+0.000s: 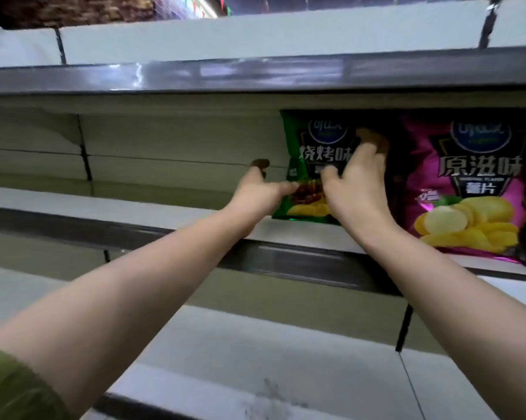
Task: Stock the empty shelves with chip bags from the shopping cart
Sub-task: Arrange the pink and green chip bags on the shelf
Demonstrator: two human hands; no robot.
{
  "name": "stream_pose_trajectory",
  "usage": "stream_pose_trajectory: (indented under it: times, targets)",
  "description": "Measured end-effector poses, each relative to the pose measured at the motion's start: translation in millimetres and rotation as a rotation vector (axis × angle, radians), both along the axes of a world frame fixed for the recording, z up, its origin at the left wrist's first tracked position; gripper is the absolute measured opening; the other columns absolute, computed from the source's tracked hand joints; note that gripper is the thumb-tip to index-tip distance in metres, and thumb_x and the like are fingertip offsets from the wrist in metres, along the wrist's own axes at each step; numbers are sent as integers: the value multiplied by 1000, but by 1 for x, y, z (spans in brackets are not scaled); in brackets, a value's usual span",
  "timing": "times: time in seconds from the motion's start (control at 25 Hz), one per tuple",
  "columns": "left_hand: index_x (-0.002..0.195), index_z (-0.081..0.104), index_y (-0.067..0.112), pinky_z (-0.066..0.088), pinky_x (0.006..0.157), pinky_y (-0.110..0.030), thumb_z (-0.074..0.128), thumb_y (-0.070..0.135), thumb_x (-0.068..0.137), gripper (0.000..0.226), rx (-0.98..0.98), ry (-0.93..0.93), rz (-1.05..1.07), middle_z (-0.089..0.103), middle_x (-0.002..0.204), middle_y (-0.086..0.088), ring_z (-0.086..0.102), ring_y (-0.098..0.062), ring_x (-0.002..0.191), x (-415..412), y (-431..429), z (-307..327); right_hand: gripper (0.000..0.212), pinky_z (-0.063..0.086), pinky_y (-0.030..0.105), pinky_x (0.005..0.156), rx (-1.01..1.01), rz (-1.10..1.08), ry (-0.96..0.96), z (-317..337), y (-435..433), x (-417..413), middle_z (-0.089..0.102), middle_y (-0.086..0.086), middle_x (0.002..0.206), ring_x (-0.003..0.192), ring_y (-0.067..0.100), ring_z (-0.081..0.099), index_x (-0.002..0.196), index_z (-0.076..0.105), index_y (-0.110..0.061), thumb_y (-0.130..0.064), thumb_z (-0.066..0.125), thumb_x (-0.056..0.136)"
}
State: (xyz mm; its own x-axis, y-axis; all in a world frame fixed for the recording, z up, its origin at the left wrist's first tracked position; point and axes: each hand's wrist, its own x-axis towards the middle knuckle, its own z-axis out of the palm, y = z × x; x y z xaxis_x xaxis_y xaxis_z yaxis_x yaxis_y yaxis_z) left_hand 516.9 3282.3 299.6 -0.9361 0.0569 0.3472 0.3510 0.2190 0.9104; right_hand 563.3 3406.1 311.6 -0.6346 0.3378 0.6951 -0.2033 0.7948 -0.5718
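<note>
The green bag (308, 147) stands upright on the middle shelf (152, 203), set back against the rear panel, its bottom edge resting on the shelf board. Its right side is touching or just overlapping the pink bag (467, 189), which stands nearer the front edge on the same shelf.

Both hands are on the green bag. The right hand (357, 189) grips it, fingers curled over the front and right edge, one dark-nailed fingertip high up on the bag. The left hand (257, 192) reaches in from the left with its fingers stretched out straight against the bag's lower left part and the thumb lifted clear, pointing up; it presses rather than clasps.

To the left of the green bag the shelf runs on bare and white. A dark grey strip (286, 260) lines its front edge. Above sits another shelf (225, 40) with the same kind of strip, and below a lower shelf (255, 344), also white. Both forearms are bare; a green sleeve (10, 386) shows at the bottom left corner.
</note>
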Motion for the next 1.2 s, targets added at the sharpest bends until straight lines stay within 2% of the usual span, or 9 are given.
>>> stream_pose_trajectory:
  times: [0.12, 0.24, 0.36, 0.48, 0.6, 0.76, 0.84, 1.08, 1.2]
  targets:
    - [129, 44, 13, 42, 102, -33, 68, 21, 81, 55, -21, 132, 152, 50, 131, -7, 53, -21, 117, 40, -34, -16, 46, 22, 11, 95, 9, 334, 242, -12, -52, 25, 37, 16, 129, 119, 20, 38, 126, 39, 1, -6, 54, 83]
    - [120, 48, 14, 49, 96, -41, 63, 32, 68, 58, -18, 123, 278, 57, 124, -10, 58, -22, 110, 88, -91, -43, 42, 17, -4, 87, 9, 632, 255, -36, -114, 36, 40, 11, 126, 110, 6, 34, 122, 44, 0, -2, 53, 82]
    - [112, 51, 16, 50, 94, -42, 71, 28, 70, 48, -63, 60, 505, 59, 119, -11, 61, -22, 105, 129, -162, -69, 40, 19, -7, 85, -41, 883, 185, -57, -183, 50, 43, 10, 125, 108, 4, 34, 122, 44, -1, -2, 53, 84]
    - [115, 49, 17, 49, 91, -35, 69, 17, 82, 38, -107, -13, 691, 58, 118, -8, 58, -21, 106, 167, -223, -89, 38, 26, -3, 83, -76, 1053, 108, -73, -245, 66, 46, 9, 123, 105, 4, 37, 122, 45, -3, -4, 53, 85]
    - [118, 49, 15, 46, 84, -26, 66, 15, 85, 38, -101, -59, 867, 56, 114, -5, 55, -14, 98, 206, -273, -109, 39, 32, 11, 88, -67, 1226, -4, -90, -306, 87, 46, 8, 123, 107, 8, 39, 123, 44, -4, -5, 53, 86]
    - [122, 49, 13, 49, 76, -23, 65, 16, 86, 39, -65, -186, 1000, 57, 114, -5, 56, -10, 92, 244, -324, -143, 37, 27, -1, 76, -39, 1399, -136, -121, -372, 110, 48, 10, 123, 103, 10, 40, 123, 44, -2, -4, 52, 87]
    - [121, 49, 13, 48, 74, -21, 65, 15, 87, 38, -21, -258, 1049, 56, 115, -6, 56, -11, 92, 258, -345, -166, 36, 27, 2, 77, -4, 1474, -224, -148, -399, 120, 47, 9, 122, 104, 9, 40, 123, 44, -3, -4, 52, 88]
    - [106, 50, 15, 50, 86, -37, 66, 12, 85, 27, 151, -506, 1176, 59, 104, -6, 59, -19, 91, 279, -386, -250, 39, 41, 26, 94, 99, 1554, -590, -253, -456, 131, 48, 8, 126, 115, 18, 49, 126, 43, -6, -6, 52, 88]
    - [105, 49, 14, 49, 76, -29, 65, 9, 86, 26, 260, -609, 1207, 57, 98, -2, 57, -14, 82, 284, -397, -292, 40, 42, 28, 90, 208, 1528, -766, -310, -481, 127, 49, 7, 125, 111, 19, 50, 127, 42, -9, -8, 53, 89]
